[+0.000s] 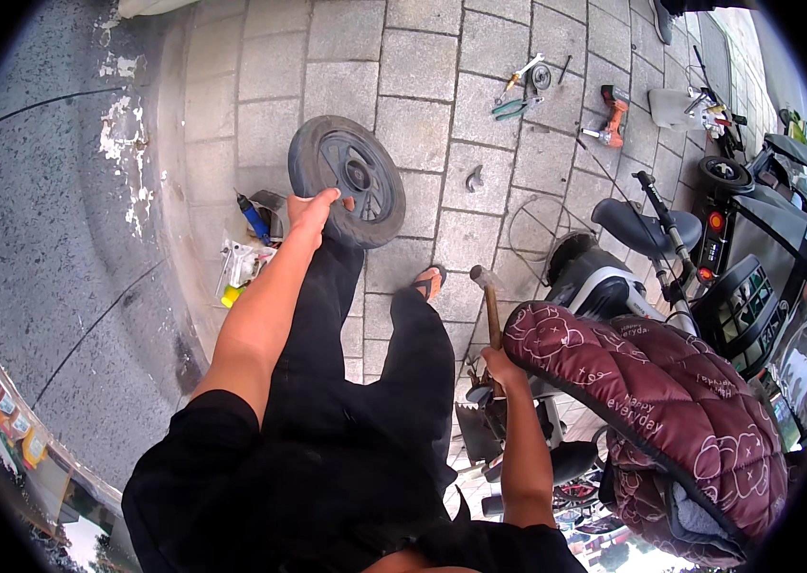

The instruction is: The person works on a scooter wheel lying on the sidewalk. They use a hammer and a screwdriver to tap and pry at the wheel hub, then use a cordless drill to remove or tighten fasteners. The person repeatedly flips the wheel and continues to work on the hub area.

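Wheel (346, 180), small and black with a rubber tyre on a spoked hub, stands upright on the paving, just past the person's left knee. The left hand (313, 212) is clamped over the top of its tyre and steadies it. The right hand (497, 368) is clenched round the wooden handle of a hammer (489, 304), whose metal head points up and away, well apart from the wheel.

Judging by its build, the wheel should be fairly heavy for its size and stiff at the hub, with a tyre that gives a little and grips well. The tyre's upper rim, where the hand now sits, looks the natural hold, and the spokes offer a second one.

Nearest on the right is a scooter (604, 286) draped with a maroon quilted cover (671, 401). A sandalled foot (429, 282) rests on the ground between wheel and scooter. To the left of the wheel lies a litter of small items, among them a blue-handled tool (253, 218).

The ground is grey stone paving (413, 67), dry and uneven at the joints, edged on the left by a kerb and asphalt road (50, 210). Farther out lie pliers (515, 108), a cordless drill (611, 119) and a white container (676, 108), with more parked scooters (757, 239) beyond.
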`<state>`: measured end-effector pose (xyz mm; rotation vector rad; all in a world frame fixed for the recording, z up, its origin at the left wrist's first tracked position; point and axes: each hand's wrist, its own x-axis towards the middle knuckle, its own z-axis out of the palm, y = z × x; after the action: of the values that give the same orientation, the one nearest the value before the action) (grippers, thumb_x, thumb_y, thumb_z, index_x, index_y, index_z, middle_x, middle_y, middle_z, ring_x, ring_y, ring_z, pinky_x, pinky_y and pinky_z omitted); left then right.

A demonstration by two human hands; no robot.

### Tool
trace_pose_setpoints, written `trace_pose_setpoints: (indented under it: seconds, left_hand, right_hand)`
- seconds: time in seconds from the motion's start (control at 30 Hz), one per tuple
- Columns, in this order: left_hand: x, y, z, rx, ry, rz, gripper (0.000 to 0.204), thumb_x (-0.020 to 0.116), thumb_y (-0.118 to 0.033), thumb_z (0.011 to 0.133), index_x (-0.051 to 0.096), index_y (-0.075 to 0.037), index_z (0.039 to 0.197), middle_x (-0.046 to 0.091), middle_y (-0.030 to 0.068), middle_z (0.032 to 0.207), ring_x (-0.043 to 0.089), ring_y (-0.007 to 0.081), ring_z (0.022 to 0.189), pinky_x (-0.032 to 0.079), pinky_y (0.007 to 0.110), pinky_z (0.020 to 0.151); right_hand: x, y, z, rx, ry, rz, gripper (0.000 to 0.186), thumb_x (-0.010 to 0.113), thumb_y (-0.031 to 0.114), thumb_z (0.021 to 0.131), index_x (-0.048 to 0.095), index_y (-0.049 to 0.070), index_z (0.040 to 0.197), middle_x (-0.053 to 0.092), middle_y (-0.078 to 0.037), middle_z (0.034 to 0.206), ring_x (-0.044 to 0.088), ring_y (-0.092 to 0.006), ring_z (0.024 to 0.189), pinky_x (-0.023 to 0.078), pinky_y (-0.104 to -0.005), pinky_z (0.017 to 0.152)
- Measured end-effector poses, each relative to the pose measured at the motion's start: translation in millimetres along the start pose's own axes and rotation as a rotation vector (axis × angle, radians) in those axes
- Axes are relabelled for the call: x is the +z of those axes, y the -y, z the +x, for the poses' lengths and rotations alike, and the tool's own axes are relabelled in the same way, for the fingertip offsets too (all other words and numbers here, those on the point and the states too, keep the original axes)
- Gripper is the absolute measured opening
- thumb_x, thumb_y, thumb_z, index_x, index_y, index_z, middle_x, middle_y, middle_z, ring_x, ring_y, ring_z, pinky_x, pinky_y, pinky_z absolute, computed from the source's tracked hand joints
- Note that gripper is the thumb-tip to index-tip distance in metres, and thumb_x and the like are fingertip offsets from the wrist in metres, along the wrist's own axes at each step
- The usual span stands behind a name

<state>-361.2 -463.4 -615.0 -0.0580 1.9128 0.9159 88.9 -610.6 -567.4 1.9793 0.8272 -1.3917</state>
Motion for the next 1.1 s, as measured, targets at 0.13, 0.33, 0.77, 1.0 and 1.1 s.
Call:
trace_pose_setpoints:
  seconds: [0.13,0.33,0.77,1.0,1.1]
  left_hand:
    - [-6.1,40.9,34.0,-0.064,0.045,0.153,0.035,0.082,-0.012,0.075,0.071,0.013,0.098,0.076,0.0194,0.091,0.074,0.0253,0.076,0.060,0.038,0.070]
    - [1.4,88.5,96.6,0.010,0.181,0.084,0.047,0.086,-0.024,0.076,0.070,0.005,0.109,0.075,0.0131,0.100,0.074,0.0250,0.087,0.060,0.041,0.078]
    - [-13.7,260.9,240.1,-0.260,0.520,-0.106,0.071,0.081,-0.034,0.090,0.048,-0.003,0.145,0.054,0.0154,0.147,0.054,0.0335,0.134,0.042,0.055,0.115]
    - [-7.1,309.8,246.2,-0.487,0.615,0.390,0.072,0.075,-0.041,0.094,0.047,-0.002,0.148,0.055,0.0201,0.144,0.060,0.0384,0.124,0.053,0.049,0.101]
    - [-11.0,300.3,248.6,-0.312,0.723,0.959,0.061,0.069,-0.045,0.097,0.060,0.001,0.135,0.069,0.0199,0.121,0.071,0.0322,0.099,0.060,0.043,0.082]
  right_hand:
    - [26.3,6.5,62.7,-0.289,-0.234,-0.134,0.040,0.070,0.026,0.081,0.067,-0.001,0.110,0.070,-0.020,0.091,0.070,-0.0344,0.087,0.054,-0.0447,0.081]
    - [43.3,58.9,134.5,-0.314,-0.195,-0.144,0.043,0.066,0.027,0.082,0.065,0.000,0.116,0.072,-0.029,0.107,0.070,-0.0442,0.104,0.054,-0.0507,0.092]
    - [90.8,85.8,378.3,-0.582,-0.383,-0.783,0.047,0.056,0.018,0.093,0.045,0.002,0.136,0.072,-0.022,0.113,0.073,-0.0402,0.096,0.057,-0.0485,0.087]
    - [93.7,123.3,405.3,-0.610,-0.265,-1.030,0.035,0.061,0.033,0.093,0.077,0.002,0.098,0.076,-0.020,0.105,0.074,-0.0343,0.102,0.057,-0.0449,0.089]
    - [84.8,196.9,382.4,-0.749,-0.212,-1.000,0.035,0.064,0.034,0.090,0.076,0.003,0.102,0.075,-0.022,0.103,0.072,-0.0365,0.103,0.057,-0.0455,0.091]
